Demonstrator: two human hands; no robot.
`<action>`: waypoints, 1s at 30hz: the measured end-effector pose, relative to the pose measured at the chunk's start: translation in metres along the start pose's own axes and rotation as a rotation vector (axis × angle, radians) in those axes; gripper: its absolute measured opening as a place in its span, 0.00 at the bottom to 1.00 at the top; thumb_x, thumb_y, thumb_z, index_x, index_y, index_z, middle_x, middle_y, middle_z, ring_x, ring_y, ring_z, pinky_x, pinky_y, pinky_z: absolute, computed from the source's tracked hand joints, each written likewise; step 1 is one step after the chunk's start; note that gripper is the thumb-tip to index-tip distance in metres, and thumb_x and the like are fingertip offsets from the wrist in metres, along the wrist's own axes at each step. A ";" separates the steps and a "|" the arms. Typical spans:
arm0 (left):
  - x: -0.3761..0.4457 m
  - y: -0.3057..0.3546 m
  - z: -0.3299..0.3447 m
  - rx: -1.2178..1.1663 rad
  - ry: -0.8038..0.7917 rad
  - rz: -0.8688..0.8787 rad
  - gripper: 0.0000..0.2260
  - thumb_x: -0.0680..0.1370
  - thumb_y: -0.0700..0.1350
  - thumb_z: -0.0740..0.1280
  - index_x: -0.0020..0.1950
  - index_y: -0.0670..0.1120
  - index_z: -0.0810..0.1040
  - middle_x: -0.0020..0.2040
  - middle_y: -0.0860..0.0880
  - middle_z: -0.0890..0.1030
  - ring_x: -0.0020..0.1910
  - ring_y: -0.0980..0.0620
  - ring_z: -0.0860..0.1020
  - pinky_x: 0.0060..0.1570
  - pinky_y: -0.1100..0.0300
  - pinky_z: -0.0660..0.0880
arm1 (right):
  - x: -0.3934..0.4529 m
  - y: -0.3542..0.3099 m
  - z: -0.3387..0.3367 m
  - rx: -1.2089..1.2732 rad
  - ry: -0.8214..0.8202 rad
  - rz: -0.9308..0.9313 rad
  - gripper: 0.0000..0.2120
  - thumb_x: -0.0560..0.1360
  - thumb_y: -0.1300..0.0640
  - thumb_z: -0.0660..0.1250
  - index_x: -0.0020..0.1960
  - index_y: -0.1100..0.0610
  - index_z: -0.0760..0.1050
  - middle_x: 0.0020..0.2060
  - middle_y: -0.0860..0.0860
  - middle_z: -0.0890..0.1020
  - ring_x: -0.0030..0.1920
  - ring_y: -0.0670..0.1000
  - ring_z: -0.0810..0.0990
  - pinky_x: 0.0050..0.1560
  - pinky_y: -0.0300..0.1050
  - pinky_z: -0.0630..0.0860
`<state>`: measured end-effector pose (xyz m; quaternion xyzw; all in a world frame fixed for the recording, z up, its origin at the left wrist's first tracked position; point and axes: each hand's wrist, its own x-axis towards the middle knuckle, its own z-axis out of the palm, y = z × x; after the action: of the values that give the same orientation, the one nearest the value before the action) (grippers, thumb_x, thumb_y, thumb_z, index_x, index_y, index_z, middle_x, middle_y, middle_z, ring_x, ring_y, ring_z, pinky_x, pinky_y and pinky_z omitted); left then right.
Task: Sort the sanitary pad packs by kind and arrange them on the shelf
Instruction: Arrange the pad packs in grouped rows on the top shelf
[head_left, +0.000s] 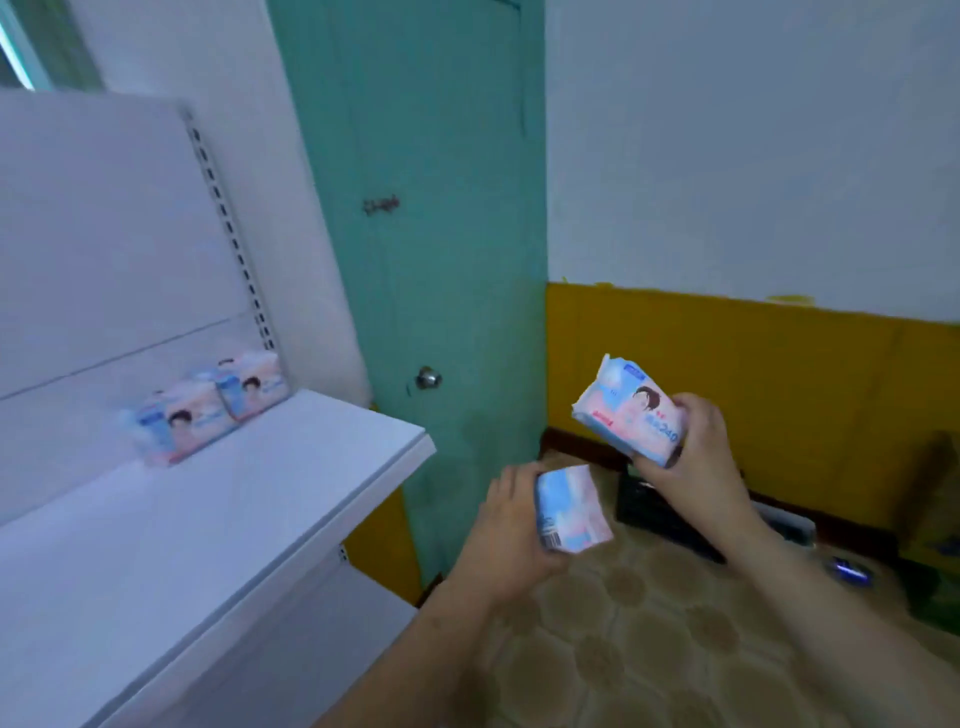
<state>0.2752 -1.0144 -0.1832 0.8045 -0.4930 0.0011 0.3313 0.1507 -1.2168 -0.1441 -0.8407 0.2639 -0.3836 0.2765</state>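
Both hands are loaded and both stand off to the right of the shelf (311, 499), out over the patterned floor (649, 649). The left hand (511, 525) has its fingers curled round a pack (571, 512) held end-on, barcode side showing, its printed face turned away, so I cannot tell its kind from here. The right hand (696, 447) grips a second pack (631, 410) higher up, its long axis running down from upper left to lower right, with the printed face and the cartoon head towards the camera. Two packs already on the shelf (208, 410) stand side by side on their long edges against the back panel (104, 234), faces outward, in the rear right corner by the slotted upright (234, 244). The relation that matters is this: those packs lie up and to the left of both hands, and the left hand is the nearer one to the shelf edge, with bare board in front of and to the left of the row. I judge the left hand's pack would reach the shelf first, but it would need turning so its face shows and its long edge sits level with the others
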 end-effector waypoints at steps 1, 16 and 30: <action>-0.008 0.010 -0.020 -0.033 0.050 -0.003 0.37 0.64 0.60 0.72 0.68 0.51 0.64 0.60 0.53 0.68 0.60 0.53 0.67 0.62 0.56 0.68 | 0.007 -0.020 -0.002 0.041 0.014 -0.040 0.35 0.64 0.63 0.79 0.65 0.60 0.66 0.60 0.55 0.69 0.59 0.50 0.70 0.54 0.44 0.68; -0.190 -0.041 -0.269 -0.394 0.504 -0.286 0.40 0.67 0.42 0.76 0.69 0.63 0.57 0.67 0.51 0.68 0.63 0.51 0.76 0.54 0.54 0.81 | -0.034 -0.254 0.115 0.163 -0.432 -0.351 0.36 0.67 0.64 0.74 0.69 0.55 0.61 0.61 0.51 0.66 0.51 0.44 0.70 0.38 0.26 0.71; -0.200 -0.142 -0.310 -0.406 0.452 -0.356 0.39 0.68 0.37 0.76 0.70 0.57 0.58 0.63 0.59 0.70 0.56 0.68 0.75 0.51 0.65 0.79 | -0.038 -0.289 0.223 0.086 -0.518 -0.412 0.35 0.67 0.60 0.75 0.69 0.52 0.62 0.60 0.49 0.67 0.52 0.45 0.70 0.42 0.26 0.66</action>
<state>0.3857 -0.6484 -0.0820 0.7748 -0.2496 0.0236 0.5803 0.3727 -0.9288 -0.0934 -0.9336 -0.0071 -0.2157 0.2862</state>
